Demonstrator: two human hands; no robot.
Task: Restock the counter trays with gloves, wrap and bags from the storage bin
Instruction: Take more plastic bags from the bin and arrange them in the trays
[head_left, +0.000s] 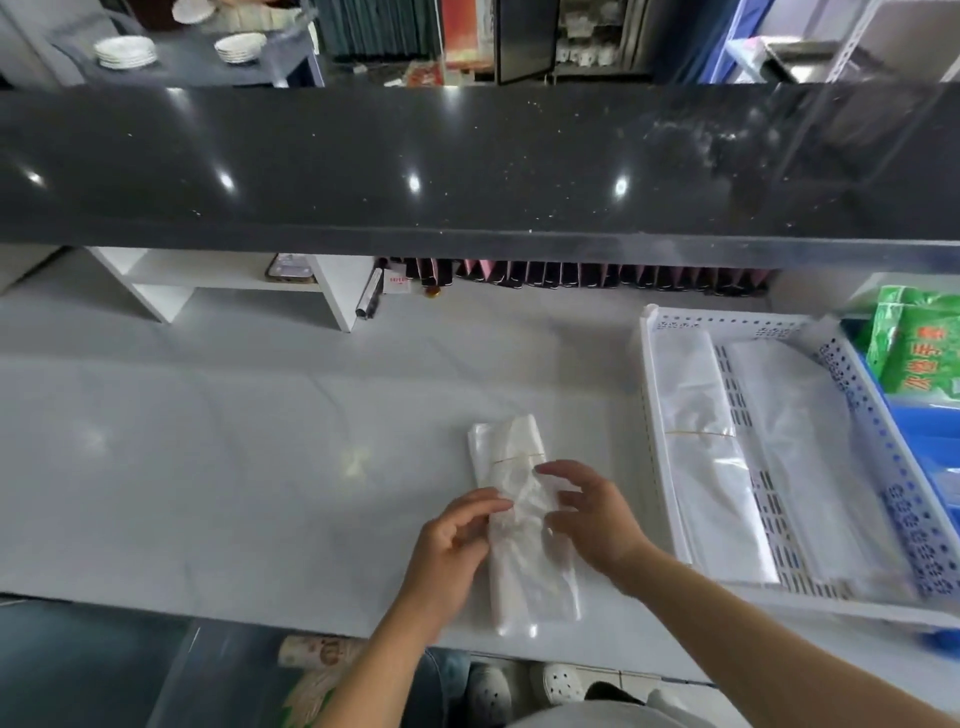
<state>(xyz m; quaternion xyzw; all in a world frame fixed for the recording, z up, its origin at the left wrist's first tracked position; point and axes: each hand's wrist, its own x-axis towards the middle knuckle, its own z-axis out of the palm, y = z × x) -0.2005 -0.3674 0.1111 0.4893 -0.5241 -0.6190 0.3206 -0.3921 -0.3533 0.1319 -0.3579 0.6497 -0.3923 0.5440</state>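
A flat bundle of clear plastic bags (511, 447), tied with a thin rubber band, lies lengthwise on the white counter (234, 457). My left hand (454, 545) pinches its left edge near the middle. My right hand (592, 514) rests on its right side with fingers curled onto the plastic. To the right stands a white perforated tray (857, 415) holding two long stacks of clear bags (701, 467). Green packets with printed text (914, 348) sit in a blue bin (930, 441) at the far right.
A dark raised countertop (415, 166) runs across above the work surface. Under it are a white shelf (171, 291) with a phone (290, 267) and a row of dark packets (571, 275). White plates (124, 52) stand far back. A clear storage bin (218, 670) is below the counter edge.
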